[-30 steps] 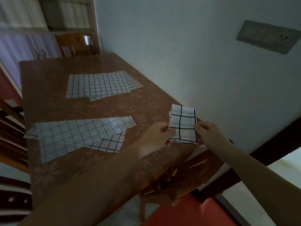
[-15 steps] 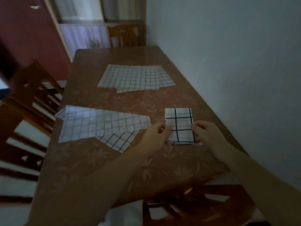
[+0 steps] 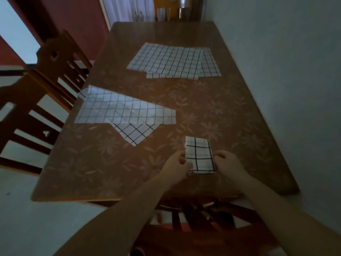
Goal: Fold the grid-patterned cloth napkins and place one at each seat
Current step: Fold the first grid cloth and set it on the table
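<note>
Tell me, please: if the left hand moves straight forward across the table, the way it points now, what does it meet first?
Probably the folded napkin the left hand already pinches; beyond that, brown table, then maybe the far napkin pile, though depth is unclear.

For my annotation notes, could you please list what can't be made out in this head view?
- Folded napkin: its side edges are covered by the left hand and right hand.
- Near chair: mostly hidden by the table and forearms.
- Far-end items: too blurred and dim.

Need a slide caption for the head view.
Both hands, left and right, hold a small folded grid-patterned cloth napkin over the brown floral table.
</note>
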Motion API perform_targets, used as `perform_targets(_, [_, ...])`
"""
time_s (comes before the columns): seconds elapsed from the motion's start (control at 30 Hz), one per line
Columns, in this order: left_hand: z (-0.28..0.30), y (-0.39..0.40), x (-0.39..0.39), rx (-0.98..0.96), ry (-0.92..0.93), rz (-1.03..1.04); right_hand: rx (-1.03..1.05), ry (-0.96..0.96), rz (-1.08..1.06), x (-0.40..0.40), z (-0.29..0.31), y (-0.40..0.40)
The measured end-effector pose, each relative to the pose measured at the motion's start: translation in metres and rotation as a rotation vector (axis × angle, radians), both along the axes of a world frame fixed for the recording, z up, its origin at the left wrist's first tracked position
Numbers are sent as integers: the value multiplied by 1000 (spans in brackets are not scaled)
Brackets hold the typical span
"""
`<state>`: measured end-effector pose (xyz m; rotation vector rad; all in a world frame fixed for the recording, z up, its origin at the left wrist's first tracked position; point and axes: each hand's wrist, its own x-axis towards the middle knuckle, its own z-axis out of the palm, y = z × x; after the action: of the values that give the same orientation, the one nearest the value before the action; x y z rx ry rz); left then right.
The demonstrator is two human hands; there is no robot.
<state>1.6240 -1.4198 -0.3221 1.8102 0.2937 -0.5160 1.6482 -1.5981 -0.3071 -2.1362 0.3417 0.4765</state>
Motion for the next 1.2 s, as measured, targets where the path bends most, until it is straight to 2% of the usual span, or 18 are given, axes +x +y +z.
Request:
perform_targets(0.17, [-35,-9,-14,67,140,-50,-38,139,27,-17,-36,-5])
perform_targets(0.3, [-43,-13,-16,112,136,-151,-71,106,55,-19,-44,-7])
perform_targets(0.53, [-54,-27,-13,94,169,-150,-148,67,96,-14,-49,-17])
perform_targets(1.03, [-61,-45,-10,312,-30,-106,-229,23,74,-9,-65,-34])
perform_targets(1.1, [-60,-45,-10,389,-48,-155,-235,27,71,-8,-67,-36])
perform_targets(1.2, [-57,-40,-8,613,-97,-263,-249,33,68,-7,-69,-36])
